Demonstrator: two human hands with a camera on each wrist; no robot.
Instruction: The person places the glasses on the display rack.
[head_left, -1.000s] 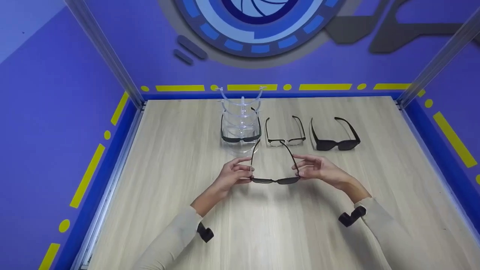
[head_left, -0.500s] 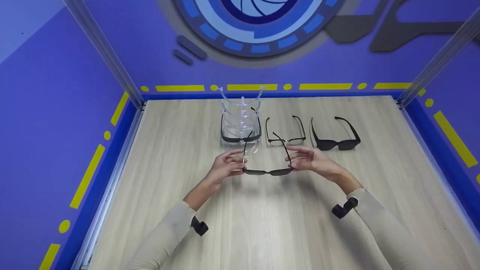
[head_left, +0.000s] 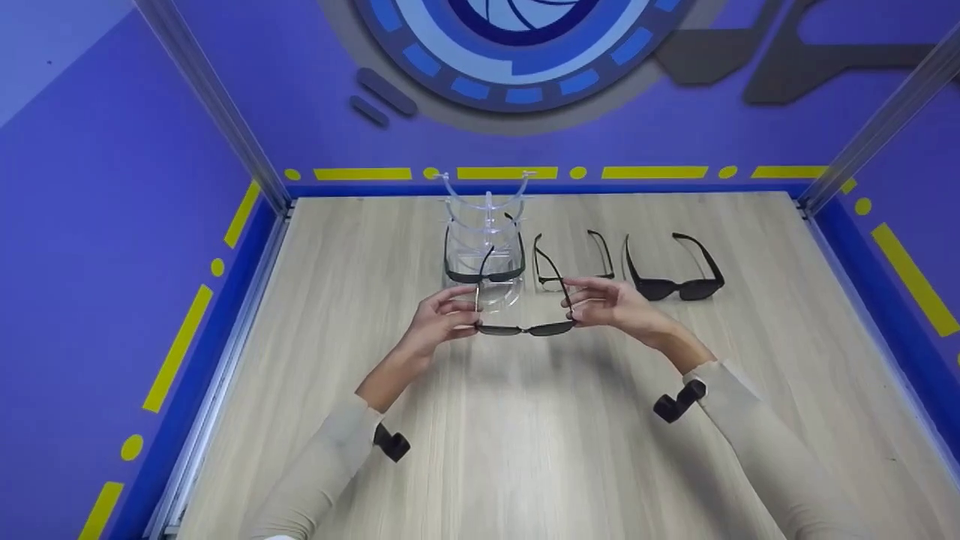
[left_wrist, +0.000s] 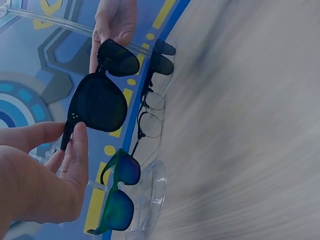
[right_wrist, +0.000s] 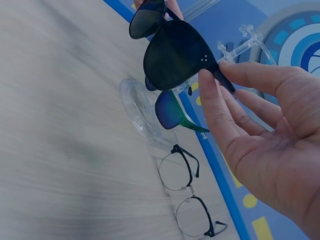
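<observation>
Black sunglasses with dark lenses (head_left: 551,329) are held level above the table, temples unfolded and pointing to the back. My left hand (head_left: 441,319) pinches one front corner by the hinge between thumb and fingers. At the opposite hinge my right hand (head_left: 619,306) pinches the other side. Just behind them stands a clear tiered eyewear stand (head_left: 489,202). Low on this stand sits a pair of green-framed sunglasses (left_wrist: 119,210) with blue-green lenses. In the head view the raised temples partly cover that pair.
Right of the stand lie half-rim clear glasses (right_wrist: 189,170), partly hidden by my right hand in the head view. Farther right lie thick black sunglasses (head_left: 697,289), temples open. Blue panels (head_left: 360,150) and metal posts (head_left: 217,105) bound the wooden table (head_left: 510,465).
Both hands have carried the black sunglasses away from me and slightly left, closer to the stand. The other eyewear has stayed in place.
</observation>
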